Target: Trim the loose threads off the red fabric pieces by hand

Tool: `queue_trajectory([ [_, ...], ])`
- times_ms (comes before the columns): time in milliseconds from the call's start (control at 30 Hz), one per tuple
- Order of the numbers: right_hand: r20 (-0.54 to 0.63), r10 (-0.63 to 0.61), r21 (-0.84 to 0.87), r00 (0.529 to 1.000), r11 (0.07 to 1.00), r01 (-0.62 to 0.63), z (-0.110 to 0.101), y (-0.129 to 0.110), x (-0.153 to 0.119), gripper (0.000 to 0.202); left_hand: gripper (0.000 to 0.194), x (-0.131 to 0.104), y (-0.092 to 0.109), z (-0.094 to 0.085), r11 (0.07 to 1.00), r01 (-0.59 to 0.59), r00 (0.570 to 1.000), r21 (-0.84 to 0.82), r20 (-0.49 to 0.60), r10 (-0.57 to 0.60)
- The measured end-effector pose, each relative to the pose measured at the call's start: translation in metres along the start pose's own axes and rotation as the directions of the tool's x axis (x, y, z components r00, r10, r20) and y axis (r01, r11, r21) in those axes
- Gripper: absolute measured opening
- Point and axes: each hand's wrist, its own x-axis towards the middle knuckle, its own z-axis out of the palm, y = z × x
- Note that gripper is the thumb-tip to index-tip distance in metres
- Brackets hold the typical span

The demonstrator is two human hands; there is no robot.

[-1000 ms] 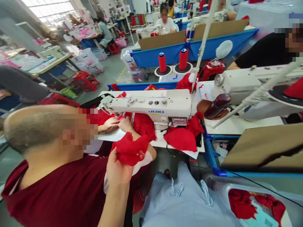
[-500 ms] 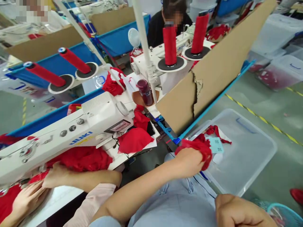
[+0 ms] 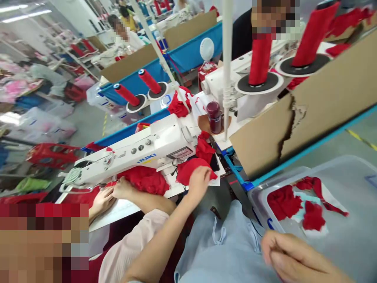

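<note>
My left hand [image 3: 200, 181] reaches over the near edge of the sewing machine table, its fingers closed on a flat red fabric piece [image 3: 186, 171]. White paper shows under that piece. My right hand [image 3: 290, 251] hangs at the lower right in a loose fist, and nothing shows in it. Beside it, in a clear plastic bin [image 3: 350, 243], lie a bunched red fabric bundle [image 3: 283, 202] and a smaller red piece [image 3: 313, 216]. A pale blue slip [image 3: 308, 199] is partly covered by them.
A co-worker's hands [image 3: 113, 192] guide red cloth at the white sewing machine [image 3: 165, 143], left of my arm. A torn cardboard panel [image 3: 330, 106] on a blue frame stands at right. Behind are a dark red bottle [image 3: 214, 117] and red thread cones [image 3: 260, 59].
My left hand has left the bin and moved to the red piece on the table. The red bundle it held now lies in the bin. The view has swung left.
</note>
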Motion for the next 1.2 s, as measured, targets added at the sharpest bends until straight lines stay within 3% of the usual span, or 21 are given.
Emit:
queue_trajectory([
  [67,-0.063,0.018,-0.105,0.998,0.994,-0.025,0.001,-0.009,0.028,0.039,0.030,0.016,-0.025,-0.015,0.995,0.065,0.995,0.070,-0.084,-0.059],
  [167,-0.132,-0.032,-0.418,0.991,0.908,-0.026,0.007,-0.019,0.065,0.031,0.027,0.040,-0.038,-0.019,0.992,0.009,0.998,0.123,-0.060,-0.002],
  [267,-0.052,-0.078,-0.588,0.996,0.808,0.033,0.013,-0.023,0.086,0.029,0.016,0.053,-0.037,-0.013,0.987,-0.086,0.996,0.136,0.026,0.084],
  [400,0.002,-0.133,-0.640,0.991,0.762,0.103,0.015,-0.027,0.097,0.025,0.015,0.045,-0.042,-0.017,0.985,-0.136,0.990,0.110,0.040,0.132],
  [567,-0.064,-0.237,-0.534,0.969,0.829,0.168,0.011,-0.029,0.111,0.021,0.017,0.005,-0.057,-0.053,0.993,-0.116,0.986,0.012,-0.118,0.116],
  [700,-0.199,-0.342,-0.335,0.919,0.904,0.264,0.012,-0.039,0.139,0.030,0.021,-0.033,-0.051,-0.086,0.989,-0.132,0.952,-0.067,-0.285,0.108],
  [833,-0.322,-0.365,-0.178,0.874,0.930,0.322,0.017,-0.062,0.164,0.051,0.021,-0.061,-0.037,-0.106,0.971,-0.167,0.875,-0.170,-0.480,0.066],
  [900,-0.314,-0.367,-0.153,0.876,0.930,0.335,0.022,-0.073,0.170,0.056,0.018,-0.072,-0.030,-0.110,0.947,-0.192,0.825,-0.257,-0.565,0.014],
  [967,-0.242,-0.383,-0.150,0.891,0.922,0.356,0.028,-0.081,0.172,0.060,0.017,-0.082,-0.022,-0.111,0.920,-0.194,0.820,-0.339,-0.571,-0.037],
  [1067,-0.111,-0.395,-0.108,0.912,0.917,0.384,0.039,-0.084,0.173,0.062,0.017,-0.098,-0.009,-0.108,0.876,-0.161,0.868,-0.455,-0.488,-0.094],
  [1200,-0.079,-0.377,0.014,0.923,0.925,0.379,0.048,-0.079,0.172,0.039,0.016,-0.113,0.006,-0.101,0.801,-0.065,0.880,-0.596,-0.412,-0.235],
])
